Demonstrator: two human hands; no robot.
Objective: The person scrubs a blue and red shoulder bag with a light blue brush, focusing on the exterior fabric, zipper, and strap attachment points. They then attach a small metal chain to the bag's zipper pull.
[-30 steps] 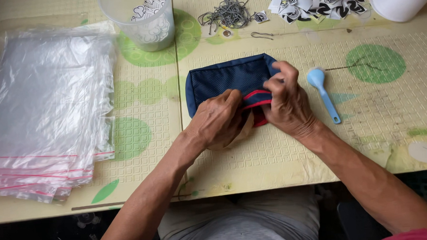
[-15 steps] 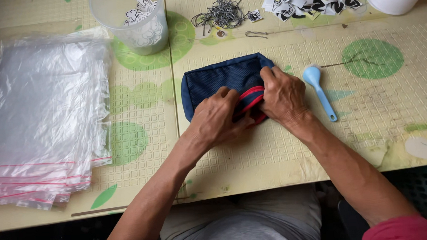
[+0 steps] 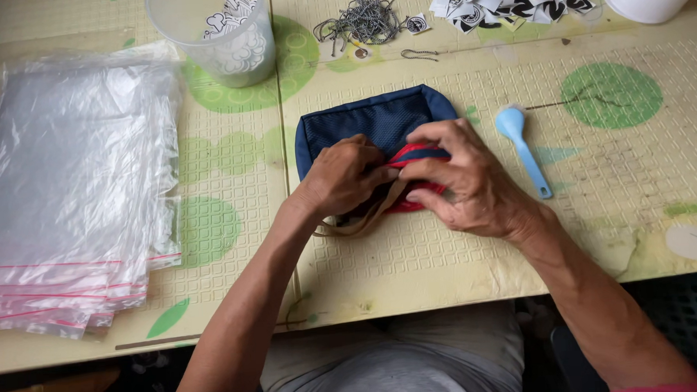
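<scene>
Head view: both hands' fingertips pinch navy pouch near edge

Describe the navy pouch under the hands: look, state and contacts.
The navy fabric pouch lies flat on the patterned table mat, rounded corners away from the person, with a mesh-looking face and red trim at its near edge. The left hand and right hand both press on that edge. A tan strap loops out beneath them.
</scene>
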